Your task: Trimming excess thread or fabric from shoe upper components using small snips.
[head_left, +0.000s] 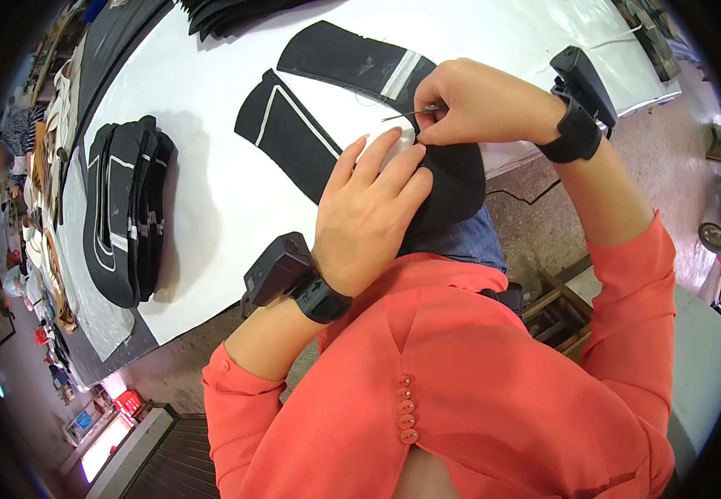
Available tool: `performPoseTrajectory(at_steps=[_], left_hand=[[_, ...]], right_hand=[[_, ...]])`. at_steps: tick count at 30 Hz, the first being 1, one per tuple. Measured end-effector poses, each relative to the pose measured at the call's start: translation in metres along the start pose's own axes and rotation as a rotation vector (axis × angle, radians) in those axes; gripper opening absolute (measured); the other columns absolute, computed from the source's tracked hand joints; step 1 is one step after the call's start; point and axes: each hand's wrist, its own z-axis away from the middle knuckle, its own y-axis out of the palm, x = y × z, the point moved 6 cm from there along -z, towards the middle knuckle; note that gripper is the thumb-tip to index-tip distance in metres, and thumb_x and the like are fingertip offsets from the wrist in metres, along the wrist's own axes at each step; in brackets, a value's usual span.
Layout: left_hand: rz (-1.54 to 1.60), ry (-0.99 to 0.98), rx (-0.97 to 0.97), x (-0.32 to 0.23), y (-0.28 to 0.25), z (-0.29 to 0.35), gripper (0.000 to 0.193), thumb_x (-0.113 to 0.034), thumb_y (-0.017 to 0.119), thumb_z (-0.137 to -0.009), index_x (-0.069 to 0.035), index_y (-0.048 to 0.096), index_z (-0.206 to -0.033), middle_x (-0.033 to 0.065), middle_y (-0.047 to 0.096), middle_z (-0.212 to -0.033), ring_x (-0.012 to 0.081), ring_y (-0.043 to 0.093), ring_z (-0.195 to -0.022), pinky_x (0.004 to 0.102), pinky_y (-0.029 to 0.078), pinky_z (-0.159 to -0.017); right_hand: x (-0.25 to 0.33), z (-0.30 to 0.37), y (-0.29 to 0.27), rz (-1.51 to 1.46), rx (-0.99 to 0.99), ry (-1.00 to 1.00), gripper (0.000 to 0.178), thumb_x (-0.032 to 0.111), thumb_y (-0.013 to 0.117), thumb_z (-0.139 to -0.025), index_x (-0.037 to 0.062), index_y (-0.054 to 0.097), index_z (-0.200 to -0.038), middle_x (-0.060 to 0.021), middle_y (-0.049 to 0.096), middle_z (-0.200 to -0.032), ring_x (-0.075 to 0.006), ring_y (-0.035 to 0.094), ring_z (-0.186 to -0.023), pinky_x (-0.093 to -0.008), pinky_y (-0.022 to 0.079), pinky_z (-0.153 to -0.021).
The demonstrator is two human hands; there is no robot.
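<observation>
A black U-shaped piece of sheet material (340, 62), like a shoe upper cut flat, lies across the white tabletop at its near edge. White strips mark both of its arms. My left hand (369, 191) rests on its curved part with the fingers stretched out and apart. Just right of those fingertips, my right hand (469, 104) is closed around a thin, pointed metal tool (406, 113). The tool's tip points left, over the gap between the arms. Its handle is hidden inside my fingers, and a pale patch shows beneath my left fingers.
On the left of the white tabletop (211, 249) stands a stack of similar black pieces (128, 208). More black pieces (236, 17) are piled at the far edge. A wooden stool frame (556, 312) is below the table on the right. A dark cable (531, 198) hangs near it.
</observation>
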Motion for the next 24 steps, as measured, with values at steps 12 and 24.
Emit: performPoseTrajectory(at_steps=[12, 24], left_hand=[[-0.020, -0.052, -0.073, 0.000, 0.000, 0.013, 0.022, 0.000, 0.064, -0.082, -0.005, 0.071, -0.102, 0.0052, 0.071, -0.118, 0.0309, 0.063, -0.119, 0.0477, 0.050, -0.101], [-0.036, -0.004, -0.035, -0.003, -0.001, 0.000, 0.022, 0.000, 0.065, -0.080, -0.005, 0.069, -0.102, 0.0061, 0.070, -0.114, 0.0305, 0.063, -0.117, 0.0463, 0.051, -0.099]], right_hand=[[-0.001, -0.006, -0.007, 0.011, 0.077, -0.041, 0.020, 0.016, 0.071, -0.078, -0.0034, 0.066, -0.079, -0.0087, 0.056, -0.061, -0.0168, 0.052, -0.055, -0.0318, 0.045, -0.055], [-0.005, -0.003, -0.009, -0.037, 0.119, 0.020, 0.020, 0.017, 0.072, -0.078, -0.0023, 0.065, -0.078, -0.0053, 0.052, -0.059, -0.0136, 0.047, -0.055, -0.0313, 0.041, -0.053]])
